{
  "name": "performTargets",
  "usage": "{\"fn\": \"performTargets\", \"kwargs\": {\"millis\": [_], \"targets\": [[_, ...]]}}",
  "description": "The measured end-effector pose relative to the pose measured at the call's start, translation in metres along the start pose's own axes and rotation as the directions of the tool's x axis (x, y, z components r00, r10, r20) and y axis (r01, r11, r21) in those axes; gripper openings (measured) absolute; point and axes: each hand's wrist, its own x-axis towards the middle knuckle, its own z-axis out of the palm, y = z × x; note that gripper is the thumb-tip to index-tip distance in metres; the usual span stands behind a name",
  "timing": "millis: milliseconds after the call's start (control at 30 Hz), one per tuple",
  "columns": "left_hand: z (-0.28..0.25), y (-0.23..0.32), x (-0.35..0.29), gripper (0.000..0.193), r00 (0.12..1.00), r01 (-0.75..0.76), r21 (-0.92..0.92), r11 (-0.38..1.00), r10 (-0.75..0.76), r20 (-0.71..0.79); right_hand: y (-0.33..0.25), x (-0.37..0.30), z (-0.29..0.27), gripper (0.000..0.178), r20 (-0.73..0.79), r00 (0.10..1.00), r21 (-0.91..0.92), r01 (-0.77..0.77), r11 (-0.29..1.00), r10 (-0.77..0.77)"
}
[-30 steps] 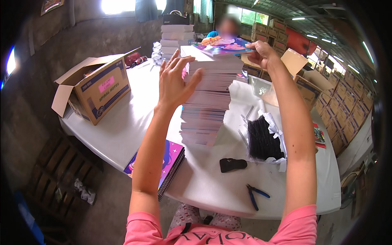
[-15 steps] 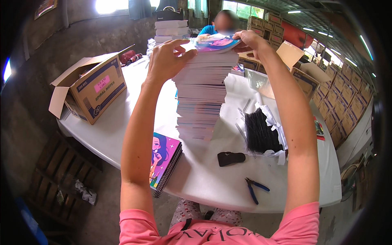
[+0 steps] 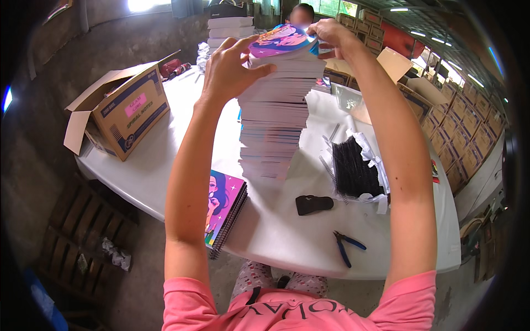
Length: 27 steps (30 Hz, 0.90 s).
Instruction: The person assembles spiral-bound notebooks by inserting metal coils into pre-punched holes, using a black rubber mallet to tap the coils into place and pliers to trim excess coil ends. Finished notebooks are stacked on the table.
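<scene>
A tall, uneven stack of unbound notebook page blocks [image 3: 276, 110] rises from the table in front of me. On its top lies a loose illustrated cover [image 3: 281, 41] in pink, purple and blue, tilted up at the far right. My right hand [image 3: 334, 37] pinches that raised far right corner. At the upper left of the stack is my left hand [image 3: 229, 71], its fingertips by the cover's left edge and its thumb stretched out against the page edges. A spiral notebook [image 3: 226, 207] with a pink and purple cover lies beside my left forearm.
An open cardboard box [image 3: 130, 113] stands on the left. To the right are black binding coils [image 3: 356, 168], a black curved piece [image 3: 313, 204] and blue-handled cutters [image 3: 348, 248]. Across the table sits a person [image 3: 302, 16], with piled cartons [image 3: 464, 127] behind at right.
My right hand has moved up and slightly left, raising the cover's right side off the stack. The left hand has shifted up slightly, its thumb further out.
</scene>
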Motion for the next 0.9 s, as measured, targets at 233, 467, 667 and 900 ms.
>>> {"fn": "performTargets", "kwargs": {"millis": [233,467,667,900], "targets": [[-0.003,0.006,0.001,0.069,1.000,0.027,0.068,0.997,-0.028,0.013,0.001,0.001,-0.006,0.027,0.078,0.994,-0.230,-0.054,0.972,0.074],[0.000,0.003,0.000,0.072,1.000,0.001,0.045,0.999,-0.001,0.006,0.001,0.011,0.000,0.025,0.003,0.995,-0.284,0.097,0.954,-0.100],[0.001,0.001,0.000,0.077,1.000,-0.013,0.041,0.999,0.014,-0.022,-0.002,0.011,0.003,0.019,0.041,0.992,0.099,0.119,0.988,-0.123],[-0.006,0.009,-0.003,0.089,0.972,0.043,-0.172,0.984,-0.081,-0.222,0.016,-0.010,-0.004,0.036,0.000,0.965,0.371,0.245,0.896,-0.264]]}}
